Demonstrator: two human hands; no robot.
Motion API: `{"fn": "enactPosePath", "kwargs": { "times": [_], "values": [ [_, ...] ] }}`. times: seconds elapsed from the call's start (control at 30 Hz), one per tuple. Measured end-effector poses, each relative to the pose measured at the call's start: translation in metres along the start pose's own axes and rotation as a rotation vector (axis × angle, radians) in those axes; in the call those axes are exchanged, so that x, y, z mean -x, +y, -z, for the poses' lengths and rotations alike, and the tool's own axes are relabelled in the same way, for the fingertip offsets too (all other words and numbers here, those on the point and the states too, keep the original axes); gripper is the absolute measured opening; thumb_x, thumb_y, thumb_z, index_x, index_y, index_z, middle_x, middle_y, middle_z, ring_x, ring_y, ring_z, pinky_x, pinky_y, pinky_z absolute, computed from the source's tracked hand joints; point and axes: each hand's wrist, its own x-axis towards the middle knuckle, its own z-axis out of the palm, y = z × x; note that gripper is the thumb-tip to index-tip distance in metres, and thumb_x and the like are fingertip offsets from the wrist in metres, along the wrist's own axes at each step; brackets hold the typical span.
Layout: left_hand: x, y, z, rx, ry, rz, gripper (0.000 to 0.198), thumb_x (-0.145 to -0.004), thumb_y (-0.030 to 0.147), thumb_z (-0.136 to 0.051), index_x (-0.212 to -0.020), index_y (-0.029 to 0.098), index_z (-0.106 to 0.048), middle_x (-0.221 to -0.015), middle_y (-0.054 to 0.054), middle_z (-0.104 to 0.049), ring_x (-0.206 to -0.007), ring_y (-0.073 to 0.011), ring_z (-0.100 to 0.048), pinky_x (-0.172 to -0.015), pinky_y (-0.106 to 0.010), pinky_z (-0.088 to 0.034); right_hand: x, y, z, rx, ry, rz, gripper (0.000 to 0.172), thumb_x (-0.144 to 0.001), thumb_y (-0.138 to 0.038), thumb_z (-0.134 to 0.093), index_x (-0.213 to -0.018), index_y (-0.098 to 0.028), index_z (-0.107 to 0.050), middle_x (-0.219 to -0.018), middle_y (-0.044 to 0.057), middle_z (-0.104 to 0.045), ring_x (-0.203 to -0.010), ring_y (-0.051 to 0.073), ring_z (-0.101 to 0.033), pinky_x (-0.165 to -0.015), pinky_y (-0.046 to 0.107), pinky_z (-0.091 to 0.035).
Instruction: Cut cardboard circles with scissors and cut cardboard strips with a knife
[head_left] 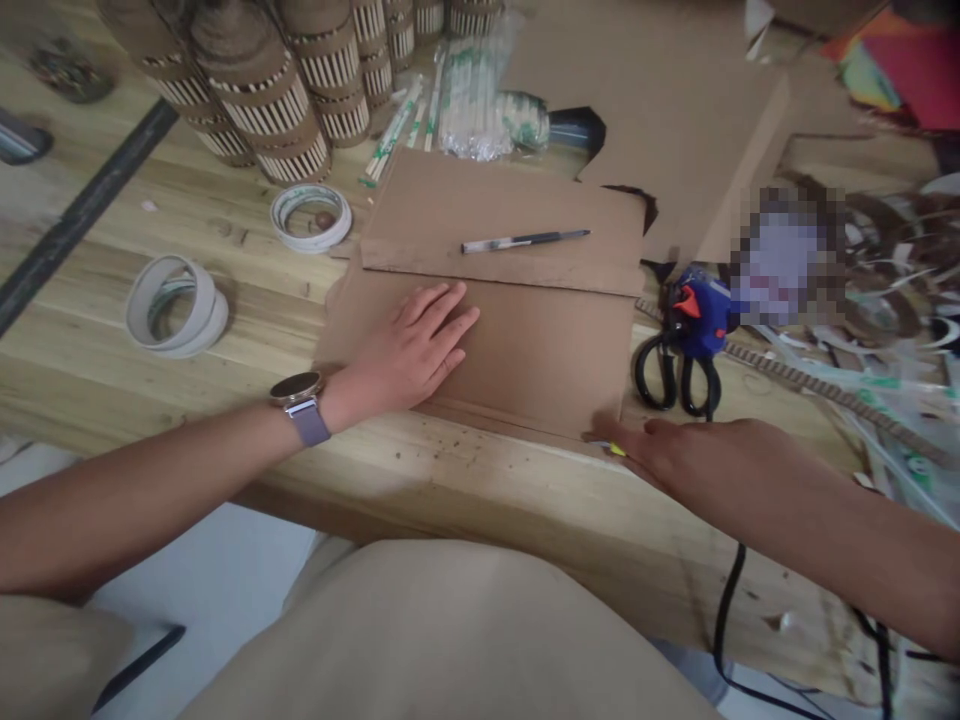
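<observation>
My left hand (416, 345) lies flat on a sheet of brown cardboard (547, 350), fingers spread and pointing away from me. At the sheet's near right corner my right hand (660, 450) is closed around a utility knife (616, 449). Only a bit of yellow and a thin blade show; the handle is hidden in the fist. The blade end touches or hovers at the cardboard's near edge; I cannot tell which. A second cardboard piece (420, 215) overlaps the far part of the sheet, with a pen (525, 241) lying on it.
Black-handled scissors (679, 375) and a blue glue gun (701, 310) lie right of the cardboard. Tape rolls (176, 310) sit at left. Cardboard-and-stick cylinders (262, 110) and wrapped chopsticks (480, 95) stand or lie behind. Scraps (892, 250) crowd the right; a black cable (724, 620) hangs in front.
</observation>
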Motion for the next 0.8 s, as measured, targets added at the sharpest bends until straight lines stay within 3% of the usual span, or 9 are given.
{"fn": "enactPosePath", "kwargs": {
  "times": [0.13, 0.23, 0.33, 0.43, 0.53, 0.6, 0.7, 0.8],
  "values": [
    [0.000, 0.000, 0.000, 0.005, 0.005, -0.006, 0.049, -0.104, 0.029, -0.039, -0.146, 0.006, -0.045, -0.157, -0.026, -0.037, -0.146, -0.0384, -0.032, -0.117, -0.061, -0.031, 0.017, 0.020, -0.015, 0.092, -0.121, -0.033, 0.040, -0.087, -0.009, -0.049, -0.116, -0.029, -0.067, -0.071, 0.005, -0.073, -0.053, 0.027, -0.069, -0.042, 0.030, -0.022],
    [0.000, 0.001, -0.001, -0.013, 0.010, -0.007, 0.049, -0.104, 0.029, -0.037, -0.146, 0.004, -0.044, -0.157, -0.027, -0.036, -0.146, -0.0393, -0.031, -0.116, -0.062, -0.031, 0.027, 0.033, -0.017, 0.076, -0.139, -0.049, 0.020, -0.093, -0.024, -0.051, -0.101, -0.028, -0.069, -0.073, 0.006, -0.075, -0.062, 0.029, -0.072, -0.045, 0.029, -0.025],
    [0.000, 0.004, -0.003, -0.032, 0.017, -0.017, 0.050, -0.104, 0.028, -0.037, -0.147, 0.002, -0.042, -0.156, -0.030, -0.035, -0.147, -0.0408, -0.030, -0.115, -0.063, -0.031, 0.034, 0.037, -0.012, 0.075, -0.114, -0.152, 0.022, -0.095, -0.039, -0.052, -0.098, -0.026, -0.069, -0.070, 0.006, -0.075, -0.057, 0.029, -0.070, -0.045, 0.030, -0.023],
    [-0.003, 0.011, -0.006, -0.030, 0.050, -0.024, 0.049, -0.104, 0.027, -0.038, -0.147, 0.003, -0.042, -0.156, -0.031, -0.035, -0.147, -0.0408, -0.030, -0.114, -0.064, -0.033, 0.032, 0.024, -0.002, 0.059, -0.087, -0.198, 0.024, -0.098, -0.039, -0.051, -0.108, -0.024, -0.068, -0.074, 0.008, -0.076, -0.058, 0.028, -0.069, -0.047, 0.031, -0.024],
    [-0.008, 0.021, -0.009, -0.043, 0.062, -0.023, 0.049, -0.103, 0.026, -0.038, -0.145, 0.001, -0.043, -0.155, -0.032, -0.036, -0.145, -0.0423, -0.033, -0.113, -0.063, -0.034, 0.017, 0.001, 0.011, -0.026, -0.116, -0.139, 0.029, -0.100, -0.034, -0.051, -0.123, -0.024, -0.064, -0.095, 0.010, -0.079, -0.065, 0.027, -0.071, -0.049, 0.030, -0.027],
    [-0.013, 0.027, -0.011, -0.034, 0.064, -0.007, 0.049, -0.103, 0.026, -0.038, -0.144, 0.000, -0.045, -0.154, -0.033, -0.037, -0.145, -0.0426, -0.034, -0.113, -0.063, -0.034, 0.001, -0.015, 0.020, -0.100, -0.135, -0.082, 0.033, -0.101, -0.033, -0.048, -0.130, -0.022, -0.059, -0.098, 0.010, -0.079, -0.069, 0.025, -0.072, -0.049, 0.028, -0.027],
    [-0.017, 0.026, -0.009, 0.021, 0.057, 0.004, 0.048, -0.104, 0.026, -0.036, -0.144, 0.002, -0.046, -0.154, -0.032, -0.038, -0.145, -0.0406, -0.034, -0.114, -0.063, -0.034, -0.024, -0.035, 0.035, -0.135, -0.150, -0.036, 0.028, -0.105, -0.034, -0.043, -0.120, -0.019, -0.061, -0.088, 0.007, -0.078, -0.072, 0.024, -0.071, -0.048, 0.027, -0.022],
    [-0.011, 0.011, -0.001, 0.054, 0.072, -0.031, 0.048, -0.104, 0.026, -0.037, -0.144, 0.002, -0.047, -0.154, -0.030, -0.039, -0.146, -0.0388, -0.032, -0.117, -0.060, -0.032, -0.041, -0.047, 0.047, -0.118, -0.149, -0.004, 0.023, -0.106, -0.032, -0.043, -0.110, -0.017, -0.061, -0.090, 0.006, -0.077, -0.075, 0.023, -0.071, -0.048, 0.028, -0.018]
  ]
}}
